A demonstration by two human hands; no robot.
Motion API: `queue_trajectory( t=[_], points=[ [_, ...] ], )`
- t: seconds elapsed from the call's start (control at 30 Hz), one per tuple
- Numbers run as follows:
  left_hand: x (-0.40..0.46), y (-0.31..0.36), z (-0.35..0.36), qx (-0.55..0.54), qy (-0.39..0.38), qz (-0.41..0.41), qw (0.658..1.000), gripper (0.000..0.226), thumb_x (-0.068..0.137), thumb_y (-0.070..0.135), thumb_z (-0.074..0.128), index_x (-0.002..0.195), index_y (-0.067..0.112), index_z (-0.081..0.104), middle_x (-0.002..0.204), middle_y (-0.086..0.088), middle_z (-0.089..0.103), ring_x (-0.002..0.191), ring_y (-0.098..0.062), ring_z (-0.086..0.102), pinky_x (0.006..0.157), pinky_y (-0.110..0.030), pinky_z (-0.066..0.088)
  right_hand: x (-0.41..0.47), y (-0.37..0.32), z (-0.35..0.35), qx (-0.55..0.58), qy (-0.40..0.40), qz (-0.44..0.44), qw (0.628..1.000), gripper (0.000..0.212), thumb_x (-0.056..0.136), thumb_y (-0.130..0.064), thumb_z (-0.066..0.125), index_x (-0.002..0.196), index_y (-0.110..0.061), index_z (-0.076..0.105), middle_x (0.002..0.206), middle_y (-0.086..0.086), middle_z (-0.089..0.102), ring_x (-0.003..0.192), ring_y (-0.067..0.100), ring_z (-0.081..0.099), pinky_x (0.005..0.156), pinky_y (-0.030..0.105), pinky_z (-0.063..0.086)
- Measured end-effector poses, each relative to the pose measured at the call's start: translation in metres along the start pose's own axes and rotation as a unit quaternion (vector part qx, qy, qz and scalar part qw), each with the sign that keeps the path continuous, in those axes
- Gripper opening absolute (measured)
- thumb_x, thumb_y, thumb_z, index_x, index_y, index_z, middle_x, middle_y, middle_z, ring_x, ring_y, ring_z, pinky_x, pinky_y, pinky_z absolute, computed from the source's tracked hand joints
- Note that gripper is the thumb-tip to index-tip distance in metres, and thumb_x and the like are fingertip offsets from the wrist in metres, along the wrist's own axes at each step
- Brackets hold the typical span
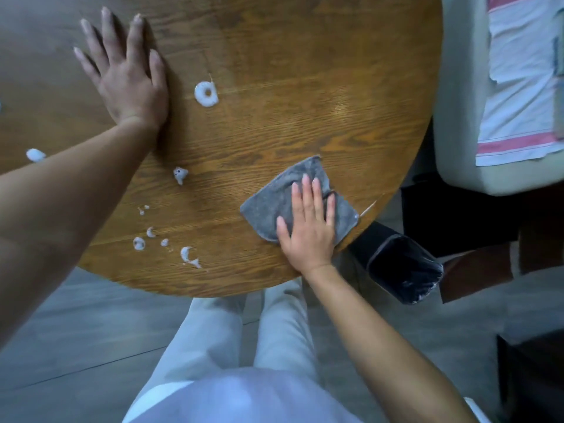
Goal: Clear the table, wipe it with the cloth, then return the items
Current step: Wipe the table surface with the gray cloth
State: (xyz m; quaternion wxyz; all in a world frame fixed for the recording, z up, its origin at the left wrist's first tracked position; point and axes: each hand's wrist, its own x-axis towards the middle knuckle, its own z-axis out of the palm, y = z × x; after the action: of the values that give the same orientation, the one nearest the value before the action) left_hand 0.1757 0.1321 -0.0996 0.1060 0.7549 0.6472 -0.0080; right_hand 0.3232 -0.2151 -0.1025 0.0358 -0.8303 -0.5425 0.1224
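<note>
Round table (274, 87) — warm brown wood, visible grain. Cloth (274, 203) grey. Foam blobs (206, 93) white, scattered left. Bin (403, 267) near right black. Far right fabric (518, 87) — white with pink stripes. Trousers (213, 331) pale grey.

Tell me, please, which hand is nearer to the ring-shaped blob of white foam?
Left. The left hand rests flat beside the ring-shaped blob of white foam; the right hand presses the grey cloth farther away.

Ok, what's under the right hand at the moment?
The grey cloth lies flat under the right hand on the wooden table. Whether foam sits beneath the cloth is hidden.
</note>
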Motion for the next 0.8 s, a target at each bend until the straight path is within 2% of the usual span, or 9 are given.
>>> queue_trajectory(
  t=[0.1, 0.17, 0.23, 0.33, 0.43, 0.5, 0.63, 0.7, 0.8],
  points=[
    [0.000, -0.001, 0.000, -0.002, 0.002, 0.001, 1.000, 0.058, 0.102, 0.052, 0.025, 0.159, 0.041, 0.028, 0.174, -0.002, 0.010, 0.160, -0.037, 0.003, 0.127, -0.059, 0.000, 0.061, 0.056, -0.014, -0.009, 0.064, 0.151, 0.986, 0.073, 0.103, -0.045, 0.044, 0.161, -0.005, 0.027, 0.169, 0.018, 0.023, 0.158, 0.033, 0.019, 0.127, 0.056, 0.016],
    [0.000, -0.003, -0.001, 0.004, 0.003, 0.001, 1.000, 0.058, 0.102, 0.052, 0.024, 0.159, 0.041, 0.028, 0.174, -0.002, 0.010, 0.160, -0.037, 0.003, 0.127, -0.058, 0.000, 0.077, 0.077, -0.022, -0.002, 0.074, 0.200, 0.977, 0.072, 0.105, -0.044, 0.041, 0.162, -0.004, 0.024, 0.170, 0.018, 0.020, 0.159, 0.032, 0.017, 0.127, 0.056, 0.015],
    [-0.001, -0.002, 0.000, 0.002, 0.001, 0.000, 1.000, 0.058, 0.102, 0.052, 0.024, 0.159, 0.042, 0.028, 0.174, -0.002, 0.010, 0.160, -0.037, 0.004, 0.127, -0.058, 0.000, 0.055, 0.072, -0.017, 0.008, 0.071, 0.231, 0.970, 0.071, 0.107, -0.044, 0.038, 0.163, -0.003, 0.021, 0.171, 0.018, 0.016, 0.160, 0.032, 0.013, 0.128, 0.054, 0.014],
    [0.000, -0.001, -0.001, 0.008, -0.002, 0.003, 1.000, 0.058, 0.102, 0.052, 0.024, 0.159, 0.042, 0.027, 0.174, -0.001, 0.010, 0.160, -0.037, 0.004, 0.127, -0.058, 0.000, -0.020, 0.018, -0.001, 0.061, 0.061, 0.302, 0.950, 0.070, 0.107, -0.039, 0.040, 0.161, 0.002, 0.022, 0.170, 0.022, 0.016, 0.159, 0.037, 0.013, 0.124, 0.059, 0.020],
    [0.001, -0.004, 0.000, 0.003, -0.003, 0.002, 1.000, 0.058, 0.102, 0.052, 0.024, 0.159, 0.042, 0.026, 0.174, -0.002, 0.010, 0.160, -0.038, 0.004, 0.127, -0.059, 0.000, -0.057, -0.033, 0.008, 0.094, 0.035, 0.323, 0.941, 0.072, 0.104, -0.038, 0.041, 0.160, 0.005, 0.023, 0.170, 0.023, 0.016, 0.159, 0.039, 0.013, 0.125, 0.060, 0.019],
    [0.001, -0.001, 0.002, 0.012, 0.001, 0.002, 1.000, 0.058, 0.102, 0.052, 0.024, 0.160, 0.043, 0.026, 0.174, -0.002, 0.010, 0.159, -0.038, 0.004, 0.127, -0.059, 0.000, -0.059, -0.038, 0.008, 0.085, 0.021, 0.316, 0.945, 0.074, 0.103, -0.040, 0.041, 0.161, 0.003, 0.022, 0.170, 0.021, 0.014, 0.159, 0.037, 0.011, 0.126, 0.059, 0.017],
    [0.002, -0.003, 0.002, 0.006, 0.003, 0.002, 1.000, 0.059, 0.101, 0.051, 0.025, 0.160, 0.041, 0.026, 0.174, -0.004, 0.010, 0.159, -0.039, 0.004, 0.127, -0.059, 0.000, -0.049, 0.009, 0.004, 0.075, 0.033, 0.256, 0.963, 0.075, 0.102, -0.040, 0.044, 0.160, 0.004, 0.022, 0.169, 0.024, 0.017, 0.159, 0.039, 0.014, 0.127, 0.054, 0.017],
    [0.003, -0.003, 0.002, 0.011, 0.002, 0.003, 1.000, 0.060, 0.101, 0.051, 0.025, 0.160, 0.041, 0.025, 0.174, -0.004, 0.010, 0.159, -0.038, 0.004, 0.127, -0.059, 0.001, -0.013, 0.043, 0.003, 0.082, 0.087, 0.289, 0.950, 0.074, 0.103, -0.035, 0.047, 0.158, 0.009, 0.024, 0.167, 0.029, 0.019, 0.157, 0.044, 0.016, 0.128, 0.053, 0.017],
    [0.003, -0.002, 0.004, 0.026, 0.000, 0.009, 1.000, 0.061, 0.101, 0.050, 0.024, 0.160, 0.040, 0.025, 0.174, -0.006, 0.009, 0.159, -0.040, 0.003, 0.126, -0.061, 0.000, 0.043, 0.074, -0.002, 0.128, 0.131, 0.380, 0.907, 0.074, 0.104, -0.035, 0.043, 0.157, 0.012, 0.022, 0.166, 0.034, 0.016, 0.156, 0.046, 0.017, 0.130, 0.046, 0.012]
  ],
)
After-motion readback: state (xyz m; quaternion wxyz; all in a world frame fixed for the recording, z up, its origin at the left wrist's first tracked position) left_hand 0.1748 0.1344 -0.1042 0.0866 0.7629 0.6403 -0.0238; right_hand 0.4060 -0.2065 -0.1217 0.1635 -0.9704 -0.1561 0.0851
